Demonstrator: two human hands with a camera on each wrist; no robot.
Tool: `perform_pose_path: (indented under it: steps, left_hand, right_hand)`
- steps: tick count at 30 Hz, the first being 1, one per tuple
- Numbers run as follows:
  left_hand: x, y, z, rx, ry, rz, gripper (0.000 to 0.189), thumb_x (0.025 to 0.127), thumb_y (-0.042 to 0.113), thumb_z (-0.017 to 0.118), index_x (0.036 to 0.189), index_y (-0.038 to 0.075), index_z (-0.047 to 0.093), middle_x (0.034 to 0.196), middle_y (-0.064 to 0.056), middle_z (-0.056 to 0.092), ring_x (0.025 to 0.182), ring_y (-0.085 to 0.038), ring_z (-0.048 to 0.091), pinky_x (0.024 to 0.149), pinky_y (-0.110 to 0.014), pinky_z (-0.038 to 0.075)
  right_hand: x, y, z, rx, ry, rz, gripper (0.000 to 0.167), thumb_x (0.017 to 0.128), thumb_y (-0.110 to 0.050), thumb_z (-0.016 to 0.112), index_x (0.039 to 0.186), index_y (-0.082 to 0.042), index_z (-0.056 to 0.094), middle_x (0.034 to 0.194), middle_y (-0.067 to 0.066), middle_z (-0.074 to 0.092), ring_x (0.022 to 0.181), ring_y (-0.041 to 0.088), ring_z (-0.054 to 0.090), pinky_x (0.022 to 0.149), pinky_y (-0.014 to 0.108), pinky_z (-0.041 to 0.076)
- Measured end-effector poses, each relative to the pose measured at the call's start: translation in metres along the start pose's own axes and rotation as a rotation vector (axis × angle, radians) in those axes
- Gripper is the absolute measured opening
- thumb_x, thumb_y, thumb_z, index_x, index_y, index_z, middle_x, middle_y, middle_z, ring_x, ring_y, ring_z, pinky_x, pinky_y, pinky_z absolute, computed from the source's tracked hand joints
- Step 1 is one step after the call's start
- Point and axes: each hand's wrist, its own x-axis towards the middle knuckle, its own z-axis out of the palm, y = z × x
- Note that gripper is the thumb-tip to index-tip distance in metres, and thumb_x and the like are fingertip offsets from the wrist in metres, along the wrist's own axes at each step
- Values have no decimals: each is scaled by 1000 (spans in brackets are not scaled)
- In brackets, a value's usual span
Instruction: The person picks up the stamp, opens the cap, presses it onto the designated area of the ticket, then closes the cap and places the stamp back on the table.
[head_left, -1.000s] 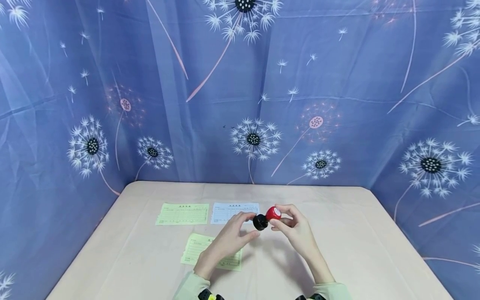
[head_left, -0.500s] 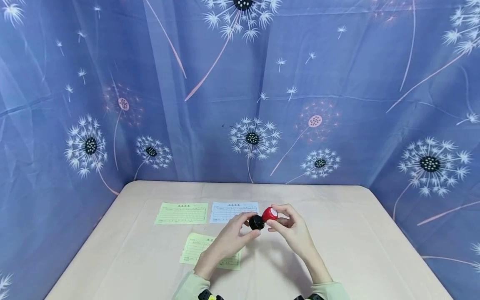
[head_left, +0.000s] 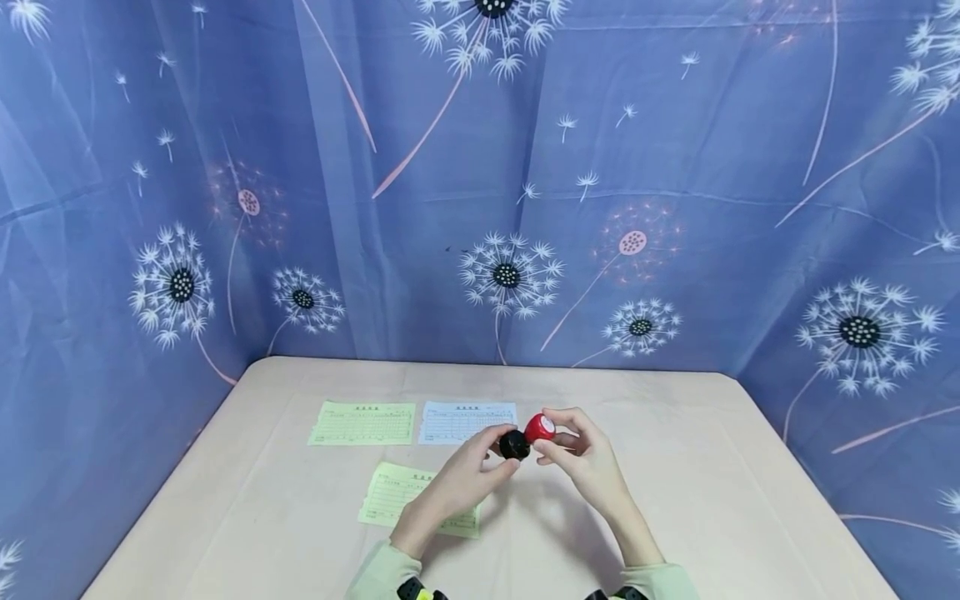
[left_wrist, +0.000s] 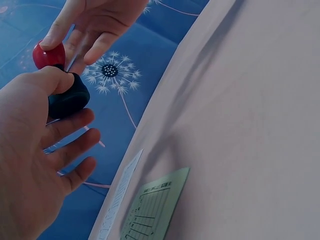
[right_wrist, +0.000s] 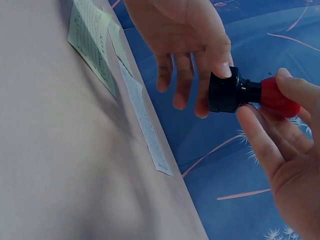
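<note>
Both hands hold a hand stamp [head_left: 513, 446] up over the table, tilted on its side. It has a black cylindrical base [right_wrist: 223, 95], a narrow black neck and a rounded red handle [right_wrist: 277, 98] with a pale label on its end. My left hand [head_left: 459, 479] pinches the black base between thumb and fingers, its other fingers spread loosely below in the left wrist view. My right hand [head_left: 592, 467] grips the red handle between thumb and fingertips. The stamp's printing face is hidden from the head view.
A green printed slip [head_left: 362, 423] and a blue one [head_left: 457, 423] lie side by side toward the back of the table [head_left: 675, 467]. Another green slip [head_left: 386, 493] lies nearer, partly under the left forearm. A blue dandelion-patterned curtain [head_left: 420, 275] surrounds the table.
The right hand and the red handle have shifted slightly left toward the left hand, and the black base has turned a little. Over the last half second both hands stay almost still.
</note>
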Motion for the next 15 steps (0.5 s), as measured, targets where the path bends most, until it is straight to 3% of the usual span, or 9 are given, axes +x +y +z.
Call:
perform_pose_path:
  steps: [5,8,12,15]
  left_hand:
    - [-1,1,1,-9,4,-12,52,98,39,56,145,17,48,133,3,59,122,-15,55,104,-42,48]
    - [-1,1,2,-11,14,-18,51,97,37,56,144,18,49,137,2,57,127,-17,53,104,-42,49]
    - [0,2,2,-11,20,-14,51,96,35,56,144,17,50,137,1,58,126,-18,54,102,-42,50]
    - [-1,4,1,3,37,-10,52,96,37,57,143,17,51,134,2,60,124,-16,55,102,-41,50]
  right_hand:
    - [0,0,1,3,-9,-8,38,88,6,69,123,9,55,117,11,67,90,12,72,67,45,62]
    - [0,-1,1,10,-14,-10,39,87,7,69,123,10,55,116,6,68,90,11,72,67,44,62]
    - [0,-1,2,20,-12,-11,40,87,8,69,124,11,54,113,-2,68,89,10,72,67,44,62]
    - [1,-1,3,29,-4,-14,41,88,8,67,126,12,52,113,1,67,89,11,72,67,42,63]
